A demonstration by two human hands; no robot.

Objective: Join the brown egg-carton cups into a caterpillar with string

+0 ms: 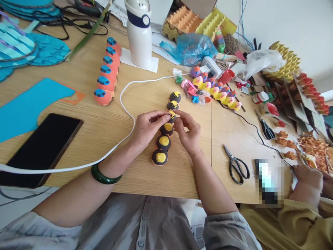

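Observation:
A strip of egg-carton cups (163, 141) covered in black, each topped with a yellow disc, lies lengthwise in front of me. The two farthest cups carry small black marks on their yellow tops. Over the third cup from the far end, my left hand (151, 126) has thumb and forefinger pinched together at the yellow top. My right hand (188, 130) meets it from the other side, fingers curled and pinched beside the same cup. Whatever sits between the fingertips is too small or hidden to make out. A dark green bangle (105, 175) circles my left wrist.
An orange carton strip with blue tops (105, 81), a white bottle (140, 38) and a phone (43, 149) stand left. A white cable (125, 104) passes by my left arm. Scissors (236, 165) lie right, near a co-worker's hand (308, 180). Yellow-pink cups (215, 92) sit beyond.

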